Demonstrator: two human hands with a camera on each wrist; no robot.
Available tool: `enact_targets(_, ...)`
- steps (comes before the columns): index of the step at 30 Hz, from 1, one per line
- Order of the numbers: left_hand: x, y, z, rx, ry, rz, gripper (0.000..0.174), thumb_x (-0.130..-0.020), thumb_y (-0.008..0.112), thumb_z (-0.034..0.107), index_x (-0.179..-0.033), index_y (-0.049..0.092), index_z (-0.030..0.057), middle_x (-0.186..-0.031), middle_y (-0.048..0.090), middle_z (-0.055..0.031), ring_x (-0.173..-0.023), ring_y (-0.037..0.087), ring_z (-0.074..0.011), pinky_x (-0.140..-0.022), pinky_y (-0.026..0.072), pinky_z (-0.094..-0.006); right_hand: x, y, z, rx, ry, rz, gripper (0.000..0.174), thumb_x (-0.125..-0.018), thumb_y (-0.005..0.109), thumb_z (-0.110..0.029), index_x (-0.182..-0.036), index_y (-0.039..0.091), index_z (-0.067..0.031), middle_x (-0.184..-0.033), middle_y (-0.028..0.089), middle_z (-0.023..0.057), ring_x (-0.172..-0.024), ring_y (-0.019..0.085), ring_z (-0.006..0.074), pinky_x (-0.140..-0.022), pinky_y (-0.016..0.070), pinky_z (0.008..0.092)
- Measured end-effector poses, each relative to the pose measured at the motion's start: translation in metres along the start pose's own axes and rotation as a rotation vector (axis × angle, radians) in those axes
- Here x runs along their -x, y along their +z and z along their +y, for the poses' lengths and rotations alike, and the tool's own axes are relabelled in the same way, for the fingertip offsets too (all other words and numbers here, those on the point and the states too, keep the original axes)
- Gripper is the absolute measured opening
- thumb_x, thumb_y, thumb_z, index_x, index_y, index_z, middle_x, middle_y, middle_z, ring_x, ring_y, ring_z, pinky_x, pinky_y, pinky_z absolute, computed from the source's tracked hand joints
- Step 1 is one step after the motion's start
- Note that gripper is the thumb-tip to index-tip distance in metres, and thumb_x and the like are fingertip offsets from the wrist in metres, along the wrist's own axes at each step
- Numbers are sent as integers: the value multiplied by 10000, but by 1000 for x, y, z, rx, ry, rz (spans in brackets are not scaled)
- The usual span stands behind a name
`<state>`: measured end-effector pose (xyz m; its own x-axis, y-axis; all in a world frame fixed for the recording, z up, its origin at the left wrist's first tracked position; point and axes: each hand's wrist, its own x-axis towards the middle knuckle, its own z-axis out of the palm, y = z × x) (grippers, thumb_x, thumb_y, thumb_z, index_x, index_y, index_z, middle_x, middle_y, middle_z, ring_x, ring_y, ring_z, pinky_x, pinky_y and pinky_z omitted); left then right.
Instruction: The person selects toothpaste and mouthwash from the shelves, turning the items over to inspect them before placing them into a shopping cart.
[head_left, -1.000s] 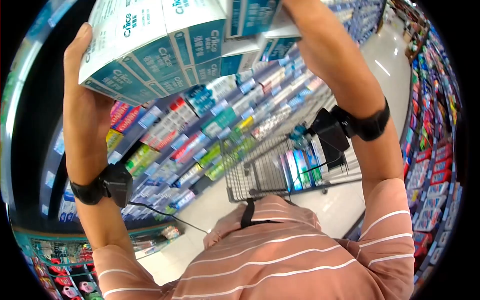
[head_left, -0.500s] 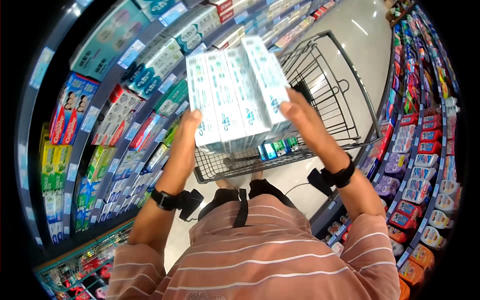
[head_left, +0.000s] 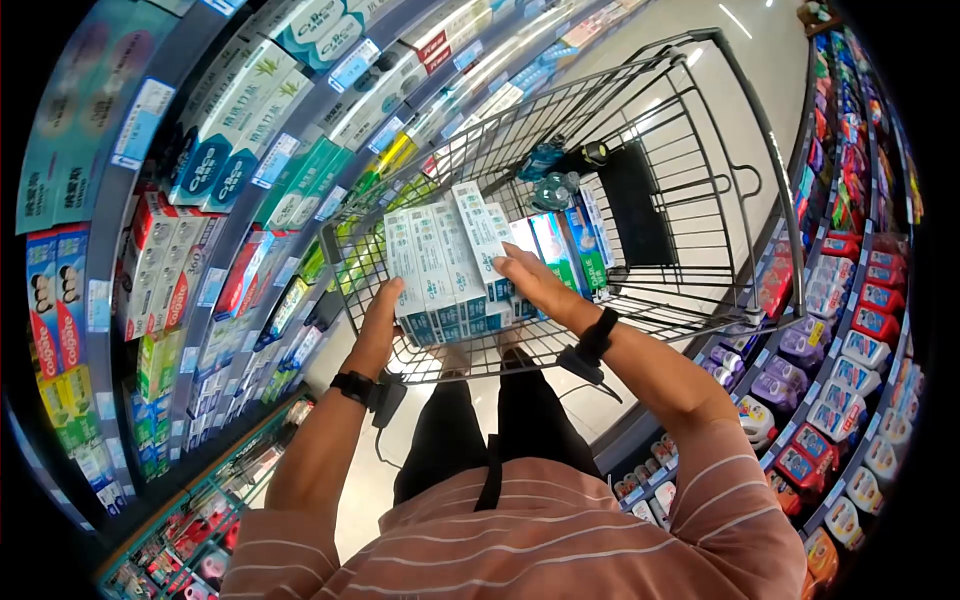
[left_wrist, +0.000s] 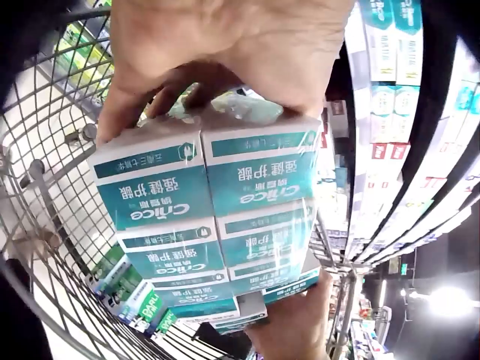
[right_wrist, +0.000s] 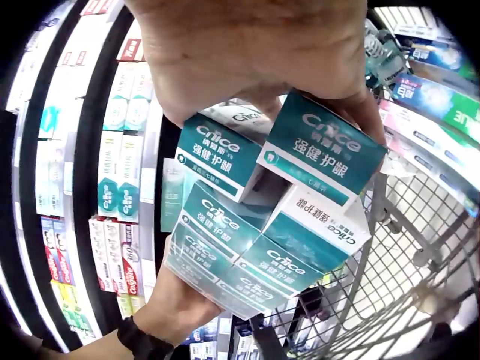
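Note:
White and teal toothpaste boxes [head_left: 425,250], stacked in a block, are held between both hands inside the shopping cart [head_left: 690,290]. The left hand [head_left: 375,325] grips the block's left side; in the left wrist view that hand [left_wrist: 225,60] curls over the box ends [left_wrist: 259,180], which look wrapped in clear film. On the other side, the right hand [head_left: 540,285] grips the boxes near a loose one [head_left: 478,230] lying on top at a slant. The right wrist view shows the right hand [right_wrist: 255,52] around a tilted box [right_wrist: 322,146], with several more beneath.
Other toothpaste packs [head_left: 575,245] and a teal-capped item [head_left: 553,190] lie in the cart beside the block. A dark panel [head_left: 640,205] stands in its right part. Shelves of toothpaste [head_left: 240,130] line the left, and shelves of bottles [head_left: 840,400] the right.
Both hands have brought the boxes down from high up near the left shelves into the cart, still gripping them. The view has shifted, so more of the cart shows.

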<state>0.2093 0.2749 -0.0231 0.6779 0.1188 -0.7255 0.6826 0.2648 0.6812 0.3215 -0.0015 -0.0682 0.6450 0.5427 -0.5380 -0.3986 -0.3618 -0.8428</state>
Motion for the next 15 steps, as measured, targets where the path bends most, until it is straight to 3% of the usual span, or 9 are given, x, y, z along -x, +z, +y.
enact_targets(4, -43, -16, -24, -9, -78, 7, 707, -970, 509, 533, -1490, 438, 60, -1375, 598, -133, -1205, 623, -239, -942, 534, -411, -33, -2, 14, -56, -42, -103, 780, -971, 499, -536, -1495, 419, 35, -1492, 439, 266, -1387, 417, 359, -1147, 333, 408)
enact_targets(8, -79, -23, -37, -11, -105, 17, 706, -966, 512, 540, -1472, 453, 52, -1357, 603, -127, -1207, 622, -237, -953, 531, -408, -52, 1, 24, -49, -48, -41, 717, -981, 487, -503, -1439, 471, 49, -1421, 512, 254, -1358, 449, 340, -1111, 368, 405)
enact_targets(12, -101, -28, -42, -47, -104, 10, 717, -954, 523, 557, -1448, 474, 40, -1357, 602, -128, -1220, 602, -240, -976, 492, -421, -64, 1, 29, -69, -42, -47, 679, -966, 492, -468, -1392, 496, 60, -1342, 573, 257, -1287, 509, 360, -1103, 365, 405)
enact_targets(15, -109, -25, -40, -132, -94, 53, 731, -933, 530, 586, -1429, 492, 52, -1354, 598, -135, -1230, 579, -256, -969, 460, -460, -79, 9, 56, -49, -50, -43, 684, -947, 501, -472, -1390, 487, 49, -1361, 557, 261, -1292, 499, 375, -1106, 357, 419)
